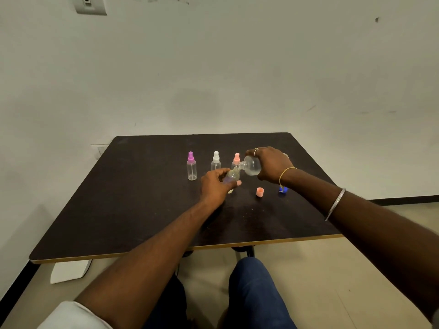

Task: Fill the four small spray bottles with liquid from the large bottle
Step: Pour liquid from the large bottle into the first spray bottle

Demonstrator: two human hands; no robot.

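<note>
Right hand (pixel 270 166) is gripping the tipped large bottle (pixel 252 165) round its belly, left hand (pixel 215 186) is pinching the small bottle (pixel 232 177) under its neck; both likely light, slick, thin plastic.

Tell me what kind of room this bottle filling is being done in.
Probably a plain indoor room, perhaps an office or workroom: a bare, scuffed white wall with a switch plate, a dark table set close to it, and a pale floor.
</note>
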